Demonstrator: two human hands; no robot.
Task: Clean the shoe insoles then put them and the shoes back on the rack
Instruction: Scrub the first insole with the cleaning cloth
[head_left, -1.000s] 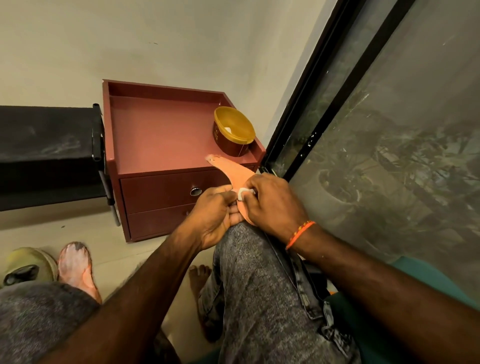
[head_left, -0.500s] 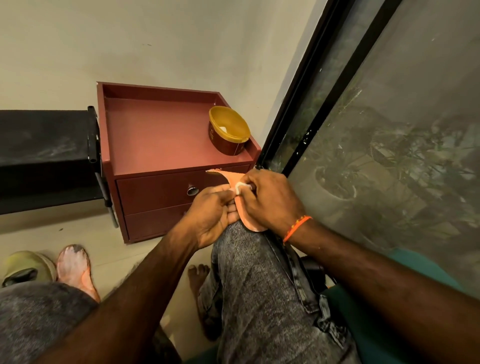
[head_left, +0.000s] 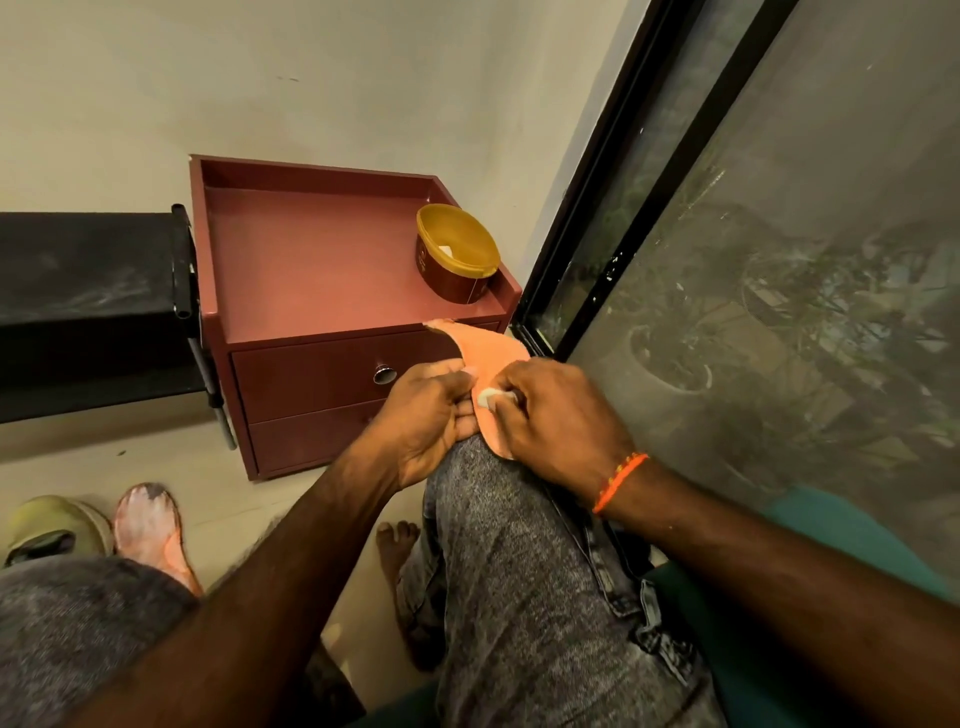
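Insole (head_left: 485, 345) on knee: left hand (head_left: 434, 415) grips edge, right hand (head_left: 558, 415) pinches white wad (head_left: 487, 399) against it.

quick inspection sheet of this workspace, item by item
surface: red drawer cabinet top; the work happens on the person's raised knee.
job's things: orange insole lies on that knee; second, dirty insole on the floor beside an olive shoe.
clutter: open yellow tub on the cabinet.
grippers: left hand grips the insole's edge; right hand pinches a white wad against it.
cables: nothing seen.
surroundings: black rack left, glass door right.
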